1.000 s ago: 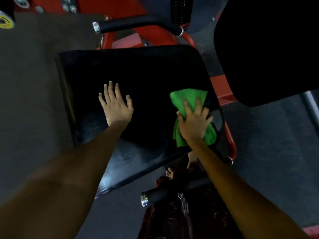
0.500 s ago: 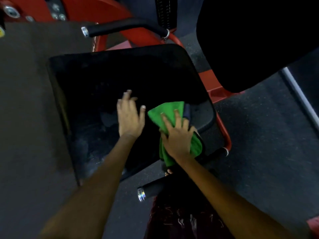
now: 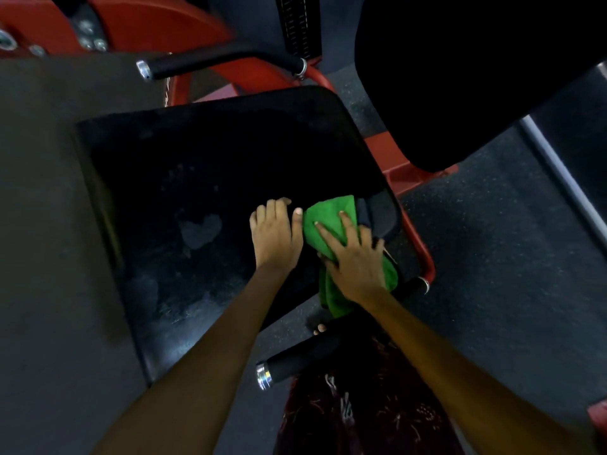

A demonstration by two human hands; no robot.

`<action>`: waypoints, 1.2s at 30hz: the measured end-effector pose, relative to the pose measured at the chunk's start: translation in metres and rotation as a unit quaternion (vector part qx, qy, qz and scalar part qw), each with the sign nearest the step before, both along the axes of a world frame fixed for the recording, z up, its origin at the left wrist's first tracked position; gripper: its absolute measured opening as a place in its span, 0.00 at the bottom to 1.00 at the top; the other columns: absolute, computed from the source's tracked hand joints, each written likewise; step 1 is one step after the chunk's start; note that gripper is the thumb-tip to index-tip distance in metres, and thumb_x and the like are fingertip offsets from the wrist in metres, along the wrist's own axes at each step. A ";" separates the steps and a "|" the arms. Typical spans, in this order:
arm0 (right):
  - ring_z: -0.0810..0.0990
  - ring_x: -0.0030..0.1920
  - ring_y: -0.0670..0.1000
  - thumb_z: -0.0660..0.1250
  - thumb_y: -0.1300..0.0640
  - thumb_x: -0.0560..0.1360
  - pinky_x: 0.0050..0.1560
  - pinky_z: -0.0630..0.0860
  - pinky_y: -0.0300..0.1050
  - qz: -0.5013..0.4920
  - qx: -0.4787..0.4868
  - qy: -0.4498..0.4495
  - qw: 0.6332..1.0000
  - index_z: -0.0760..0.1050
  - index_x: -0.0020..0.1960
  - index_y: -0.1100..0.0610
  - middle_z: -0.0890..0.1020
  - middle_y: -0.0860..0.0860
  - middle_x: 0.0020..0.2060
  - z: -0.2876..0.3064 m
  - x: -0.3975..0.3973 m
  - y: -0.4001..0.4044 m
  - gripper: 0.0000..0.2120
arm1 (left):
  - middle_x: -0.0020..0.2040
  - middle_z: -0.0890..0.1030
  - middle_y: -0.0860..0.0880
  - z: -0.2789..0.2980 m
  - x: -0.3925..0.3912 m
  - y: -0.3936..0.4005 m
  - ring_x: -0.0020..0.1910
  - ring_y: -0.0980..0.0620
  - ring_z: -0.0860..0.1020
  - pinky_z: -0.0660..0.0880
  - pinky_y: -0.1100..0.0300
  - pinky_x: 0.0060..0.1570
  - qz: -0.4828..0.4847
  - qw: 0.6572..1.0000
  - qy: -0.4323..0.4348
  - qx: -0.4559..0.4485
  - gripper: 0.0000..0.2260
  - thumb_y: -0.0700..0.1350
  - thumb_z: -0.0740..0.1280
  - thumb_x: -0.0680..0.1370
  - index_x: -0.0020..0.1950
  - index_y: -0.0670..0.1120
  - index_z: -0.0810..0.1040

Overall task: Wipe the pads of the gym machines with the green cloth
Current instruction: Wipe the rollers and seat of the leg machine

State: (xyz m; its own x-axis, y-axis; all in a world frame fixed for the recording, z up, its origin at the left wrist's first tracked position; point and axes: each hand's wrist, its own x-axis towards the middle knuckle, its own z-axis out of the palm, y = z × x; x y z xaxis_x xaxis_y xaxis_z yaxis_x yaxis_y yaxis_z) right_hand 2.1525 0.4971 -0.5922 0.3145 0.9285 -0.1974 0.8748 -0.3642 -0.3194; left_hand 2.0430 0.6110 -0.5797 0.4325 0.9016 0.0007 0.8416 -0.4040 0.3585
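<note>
Green cloth (image 3: 331,231) being pressed flat under right hand (image 3: 356,261), fingers spread, at seat pad (image 3: 203,178) near-right corner. Left hand (image 3: 276,234) being rested beside it, fingers together. Smears being left at near-left; large pad (image 3: 460,77) far right judged pending.

The right hand (image 3: 356,257) covers the middle of the green cloth (image 3: 331,218), and the cloth's lower end drops out of sight behind the seat pad (image 3: 197,192) edge. A back pad (image 3: 460,77) (all black, no detail readable) is cut off by the top and right edges. The red frame (image 3: 157,24) at upper left is blurred. Both forearms leave the bottom edge. The near handle grip (image 3: 295,362) vanishes into dark patterned clothing (image 3: 361,415).
</note>
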 end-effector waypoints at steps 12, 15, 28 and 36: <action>0.64 0.66 0.64 0.61 0.45 0.78 0.61 0.64 0.67 -0.045 0.003 0.000 0.999 0.57 0.75 0.40 0.60 0.55 0.75 -0.008 0.027 0.007 0.27 | 0.78 0.52 0.43 -0.015 0.038 0.062 0.77 0.46 0.48 0.43 0.49 0.74 -0.125 0.981 0.152 -0.004 0.26 0.54 0.50 0.83 0.76 0.40 0.56; 0.58 0.70 0.64 0.56 0.43 0.80 0.66 0.59 0.65 -0.130 -0.062 0.011 0.990 0.55 0.76 0.41 0.56 0.55 0.76 -0.018 0.067 0.016 0.26 | 0.78 0.52 0.45 -0.021 0.037 0.059 0.77 0.47 0.46 0.42 0.49 0.74 -0.134 0.972 0.191 -0.002 0.27 0.55 0.48 0.83 0.77 0.41 0.53; 0.57 0.70 0.64 0.56 0.45 0.80 0.65 0.58 0.64 -0.182 -0.078 -0.001 0.980 0.54 0.76 0.41 0.55 0.56 0.75 -0.017 0.078 0.064 0.25 | 0.78 0.53 0.42 -0.019 0.042 0.056 0.77 0.45 0.48 0.33 0.34 0.67 -0.061 0.979 0.195 0.014 0.28 0.55 0.54 0.80 0.76 0.42 0.58; 0.62 0.66 0.64 0.62 0.47 0.75 0.54 0.66 0.72 -0.030 -0.014 0.007 0.999 0.66 0.72 0.44 0.67 0.57 0.70 -0.023 0.083 0.070 0.25 | 0.77 0.54 0.41 -0.019 0.041 0.057 0.77 0.44 0.50 0.41 0.33 0.70 -0.064 0.975 0.215 -0.004 0.30 0.58 0.46 0.78 0.76 0.42 0.58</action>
